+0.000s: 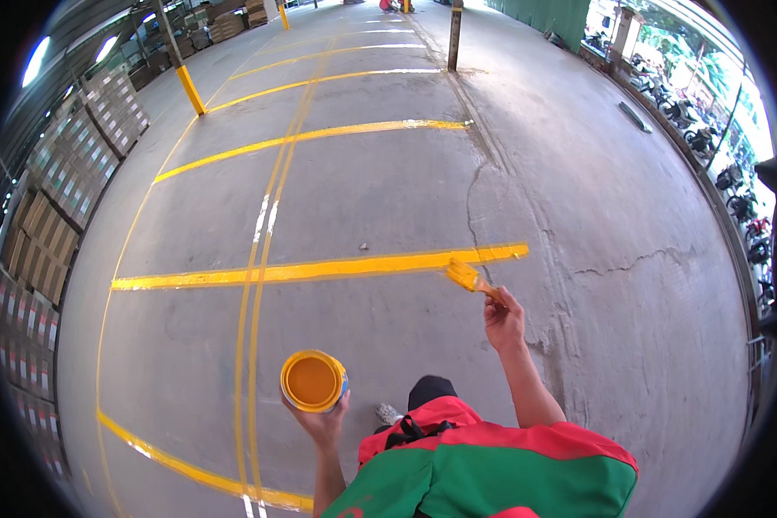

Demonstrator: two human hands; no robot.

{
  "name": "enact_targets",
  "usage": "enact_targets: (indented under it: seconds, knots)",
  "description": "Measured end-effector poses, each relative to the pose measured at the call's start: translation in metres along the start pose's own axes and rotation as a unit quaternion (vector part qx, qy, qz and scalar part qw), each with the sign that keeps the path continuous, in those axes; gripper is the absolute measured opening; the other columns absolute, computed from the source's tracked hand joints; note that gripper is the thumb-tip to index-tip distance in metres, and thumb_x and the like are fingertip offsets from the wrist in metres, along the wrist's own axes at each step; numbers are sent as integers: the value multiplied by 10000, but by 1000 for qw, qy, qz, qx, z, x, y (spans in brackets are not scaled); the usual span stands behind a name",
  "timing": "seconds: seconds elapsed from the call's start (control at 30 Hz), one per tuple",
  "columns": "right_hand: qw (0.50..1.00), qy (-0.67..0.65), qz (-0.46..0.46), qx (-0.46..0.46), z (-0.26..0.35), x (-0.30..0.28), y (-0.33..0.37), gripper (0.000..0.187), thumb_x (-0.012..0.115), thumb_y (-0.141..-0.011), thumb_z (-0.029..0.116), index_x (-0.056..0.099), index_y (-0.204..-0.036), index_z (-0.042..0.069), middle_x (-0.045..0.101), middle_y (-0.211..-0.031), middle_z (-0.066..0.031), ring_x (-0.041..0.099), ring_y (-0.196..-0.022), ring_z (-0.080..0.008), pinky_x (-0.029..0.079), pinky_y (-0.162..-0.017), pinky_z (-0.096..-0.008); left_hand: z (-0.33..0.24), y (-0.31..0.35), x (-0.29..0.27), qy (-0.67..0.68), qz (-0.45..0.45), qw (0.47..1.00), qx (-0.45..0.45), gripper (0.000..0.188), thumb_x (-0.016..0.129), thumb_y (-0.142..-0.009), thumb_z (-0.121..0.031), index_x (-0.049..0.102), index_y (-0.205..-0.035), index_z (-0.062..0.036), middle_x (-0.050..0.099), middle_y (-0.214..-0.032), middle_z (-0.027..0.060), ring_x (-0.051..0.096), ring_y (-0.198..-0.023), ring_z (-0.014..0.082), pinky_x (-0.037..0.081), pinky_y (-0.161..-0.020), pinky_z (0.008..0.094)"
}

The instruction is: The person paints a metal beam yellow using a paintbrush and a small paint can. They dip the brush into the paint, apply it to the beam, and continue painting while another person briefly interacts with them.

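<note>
My right hand is closed around the handle of a paintbrush, its bristles coated in yellow paint. In the picture the bristles lie just below a wide yellow line on the concrete floor; whether they touch the floor I cannot tell. Lower left, my left hand grips an open round paint can from beneath and the side. Orange-yellow paint shows inside, and the can's rim is smeared yellow. Most of the left fingers are hidden behind the can.
More yellow cross lines run ahead, crossed by a thin double line. Stacked cartons stand along the left. A yellow-based post and a dark post rise ahead. Motorbikes line the right edge. Cracks mark the floor.
</note>
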State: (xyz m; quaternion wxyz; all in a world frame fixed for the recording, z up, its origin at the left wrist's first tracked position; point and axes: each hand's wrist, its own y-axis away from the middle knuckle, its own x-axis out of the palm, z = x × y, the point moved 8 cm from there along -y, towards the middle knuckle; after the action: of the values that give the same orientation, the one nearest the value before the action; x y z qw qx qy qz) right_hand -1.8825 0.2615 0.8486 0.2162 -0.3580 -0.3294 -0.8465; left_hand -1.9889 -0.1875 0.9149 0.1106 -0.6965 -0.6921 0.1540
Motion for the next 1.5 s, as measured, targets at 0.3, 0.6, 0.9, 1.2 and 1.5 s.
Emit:
enact_targets:
  seconds: [0.3,0.6,0.9,1.2,1.5]
  knots:
    - [988,-85,-102,-75,-8,14,-174,128,677,-970,160,646,-973,35,701,-852,-89,695,-711,-162,602,-585,-224,85,-227,144,0,95,992,77,1157,936,-652,-140,196,-1535,-35,399,-1456,153,510,-1309,282,435,-1109,442]
    - [993,-99,-17,-62,35,197,-430,119,669,-981,162,677,-1000,45,715,-861,-72,697,-733,-162,591,-620,-245,132,-412,367,63,121,990,48,1077,930,-661,-133,262,-1499,-28,466,-1404,140,523,-1299,267,444,-1093,439]
    - [995,-88,50,7,20,369,-638,119,674,-972,163,687,-976,45,722,-874,-106,698,-732,-193,576,-619,-265,235,-582,566,84,171,981,23,1058,958,-633,-119,306,-1460,-24,502,-1368,138,559,-1257,261,450,-1083,428]
    - [995,-90,33,-32,67,498,-932,100,644,-984,150,684,-994,58,722,-892,-99,691,-728,-184,566,-600,-259,293,-832,810,-30,252,959,126,1034,948,-664,-147,297,-1455,-6,514,-1372,166,558,-1261,318,420,-1106,451]
    - [972,-155,-70,-162,151,507,-1128,142,622,-1016,177,685,-1049,54,742,-947,-97,704,-752,-168,583,-617,-259,349,-1059,1027,137,353,926,2,1137,959,-686,-166,178,-1496,-2,532,-1367,176,582,-1262,279,475,-1062,427]
